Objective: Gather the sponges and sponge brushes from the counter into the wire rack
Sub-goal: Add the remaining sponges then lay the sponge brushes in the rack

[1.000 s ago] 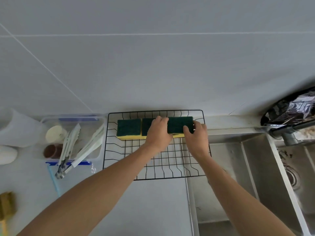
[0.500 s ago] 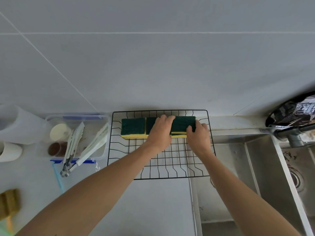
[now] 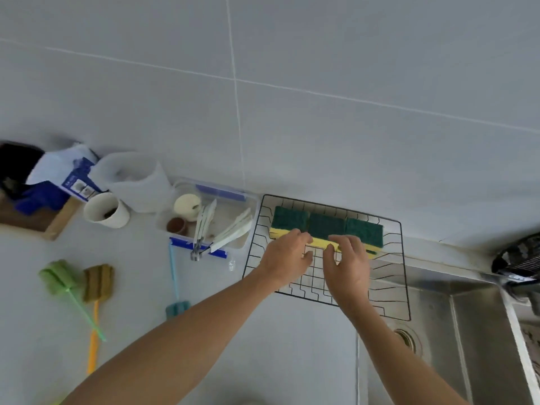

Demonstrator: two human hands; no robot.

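Note:
Three green-topped yellow sponges (image 3: 327, 226) lie side by side along the back of the black wire rack (image 3: 404, 276). My left hand (image 3: 287, 258) and my right hand (image 3: 347, 264) hover over the rack just in front of the sponges. Their fingers are loosely bent, with the tips at the sponges' yellow front edge, and they hold nothing. On the counter to the left lie a green sponge brush (image 3: 55, 277), a brown sponge brush with an orange handle (image 3: 98, 283) and a blue sponge brush with a pale blue handle (image 3: 176, 308).
A clear plastic box (image 3: 251, 200) with tongs and small cups stands left of the rack. Farther left are a white mug (image 3: 105, 211), a plastic bag (image 3: 140, 182) and a wooden board (image 3: 55, 226). A steel sink (image 3: 455, 331) lies at the right, under the rack's right end.
Both hands have drawn back from the tops of the sponges to their front edge. The view has swung left, bringing the three sponge brushes into sight.

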